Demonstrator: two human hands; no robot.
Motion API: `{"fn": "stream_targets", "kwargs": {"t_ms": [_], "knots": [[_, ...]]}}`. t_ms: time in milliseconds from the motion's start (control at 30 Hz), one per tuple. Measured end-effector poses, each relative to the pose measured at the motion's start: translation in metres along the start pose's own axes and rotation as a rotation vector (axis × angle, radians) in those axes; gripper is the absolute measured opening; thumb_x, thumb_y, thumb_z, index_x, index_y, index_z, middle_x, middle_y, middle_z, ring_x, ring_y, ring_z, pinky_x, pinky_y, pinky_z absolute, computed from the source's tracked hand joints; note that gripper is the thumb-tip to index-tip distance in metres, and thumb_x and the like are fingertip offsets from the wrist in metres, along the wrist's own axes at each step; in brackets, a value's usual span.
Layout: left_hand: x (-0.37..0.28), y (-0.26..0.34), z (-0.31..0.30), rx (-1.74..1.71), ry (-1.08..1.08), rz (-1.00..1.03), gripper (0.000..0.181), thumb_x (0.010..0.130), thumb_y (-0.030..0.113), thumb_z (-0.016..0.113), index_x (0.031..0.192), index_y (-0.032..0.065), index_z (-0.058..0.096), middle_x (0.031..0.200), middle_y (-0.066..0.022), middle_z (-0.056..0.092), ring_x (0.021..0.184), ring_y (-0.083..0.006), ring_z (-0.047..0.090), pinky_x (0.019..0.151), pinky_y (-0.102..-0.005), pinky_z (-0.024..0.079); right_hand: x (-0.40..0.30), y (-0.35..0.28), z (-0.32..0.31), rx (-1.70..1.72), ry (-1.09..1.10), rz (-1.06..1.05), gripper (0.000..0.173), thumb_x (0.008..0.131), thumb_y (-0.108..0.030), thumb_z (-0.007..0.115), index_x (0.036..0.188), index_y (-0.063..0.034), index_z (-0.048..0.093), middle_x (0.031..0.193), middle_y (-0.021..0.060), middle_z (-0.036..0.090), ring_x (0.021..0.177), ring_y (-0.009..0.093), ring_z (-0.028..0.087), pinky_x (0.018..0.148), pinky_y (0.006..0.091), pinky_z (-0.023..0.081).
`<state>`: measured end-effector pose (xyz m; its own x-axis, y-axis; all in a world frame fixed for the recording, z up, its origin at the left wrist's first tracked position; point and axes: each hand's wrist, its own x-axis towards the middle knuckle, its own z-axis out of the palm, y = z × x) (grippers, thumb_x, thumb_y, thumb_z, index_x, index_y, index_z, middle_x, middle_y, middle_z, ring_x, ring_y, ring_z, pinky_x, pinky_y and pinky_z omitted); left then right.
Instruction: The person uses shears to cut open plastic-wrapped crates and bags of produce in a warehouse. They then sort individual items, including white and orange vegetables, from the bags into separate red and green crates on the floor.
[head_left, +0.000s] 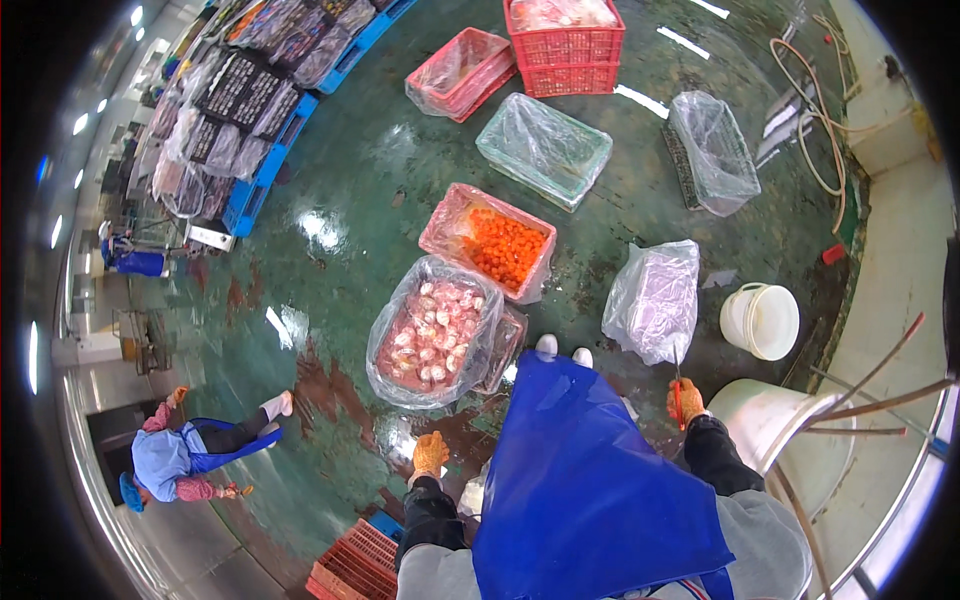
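My right hand (685, 405), in an orange glove, grips a red-handled knife (678, 386), its thin blade pointing away from me beside a lilac crate wrapped in clear plastic (658, 300). My left hand (430, 454), in a matching glove, hangs over the floor with its fingers curled; I cannot tell whether it holds anything. Beyond it stands a plastic-lined crate of pale, roundish pieces in reddish liquid (431, 341). Touching that crate is a pink crate (450, 217) with small orange balls (502, 247) inside. A blue apron (592, 487) covers my front.
A white bucket (761, 321) and a large white tub (757, 420) stand at the right. Ahead are a green lined crate (544, 150), a dark lined crate (714, 154) and stacked red crates (566, 56). A co-worker (169, 457) is at the left. The floor looks wet.
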<state>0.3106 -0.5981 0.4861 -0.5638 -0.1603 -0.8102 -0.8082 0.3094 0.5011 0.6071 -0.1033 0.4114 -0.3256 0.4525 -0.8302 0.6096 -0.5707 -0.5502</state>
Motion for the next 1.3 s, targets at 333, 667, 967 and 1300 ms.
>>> {"fn": "stream_targets", "kwargs": {"t_ms": [333, 667, 967, 1300], "knots": [[0.025, 0.018, 0.030, -0.024, 0.043, -0.044, 0.030, 0.084, 0.035, 0.053, 0.091, 0.0054, 0.048, 0.064, -0.0128, 0.054, 0.043, -0.0221, 0.052, 0.036, -0.0317, 0.044, 0.029, -0.103, 0.036, -0.267, -0.128, -0.191, 0.024, 0.087, -0.018, 0.039, 0.104, -0.0030, 0.049, 0.056, 0.0078, 0.049, 0.042, 0.016, 0.047, 0.039, 0.0265, 0.039], [0.050, 0.086, 0.047, -0.106, 0.067, 0.082, 0.026, 0.086, 0.032, 0.050, 0.091, 0.0061, 0.051, 0.063, -0.0102, 0.055, 0.041, -0.0164, 0.049, 0.033, -0.0264, 0.040, 0.082, -0.088, 0.000, -0.353, -0.042, -0.002, 0.014, 0.085, -0.022, 0.043, 0.086, -0.0099, 0.050, 0.055, 0.0091, 0.050, 0.041, 0.022, 0.049, 0.034, 0.0336, 0.038], [0.049, 0.073, 0.080, -0.422, 0.250, 0.005, 0.029, 0.083, 0.032, 0.054, 0.095, 0.0065, 0.050, 0.063, -0.0084, 0.056, 0.041, -0.0155, 0.049, 0.036, -0.0283, 0.044, 0.157, -0.239, 0.045, -0.567, -0.126, -0.100, 0.020, 0.084, -0.027, 0.042, 0.080, -0.0088, 0.050, 0.052, 0.0063, 0.045, 0.039, 0.021, 0.042, 0.034, 0.0336, 0.034], [-0.015, -0.006, 0.244, -0.712, 0.450, -0.325, 0.034, 0.084, 0.032, 0.050, 0.094, -0.0002, 0.047, 0.064, -0.0169, 0.057, 0.038, -0.0218, 0.050, 0.034, -0.0323, 0.044, 0.250, -0.488, 0.163, -0.662, -0.556, -0.024, 0.017, 0.086, -0.022, 0.043, 0.093, -0.0074, 0.049, 0.059, 0.0045, 0.047, 0.045, 0.015, 0.044, 0.041, 0.0267, 0.038]]}}
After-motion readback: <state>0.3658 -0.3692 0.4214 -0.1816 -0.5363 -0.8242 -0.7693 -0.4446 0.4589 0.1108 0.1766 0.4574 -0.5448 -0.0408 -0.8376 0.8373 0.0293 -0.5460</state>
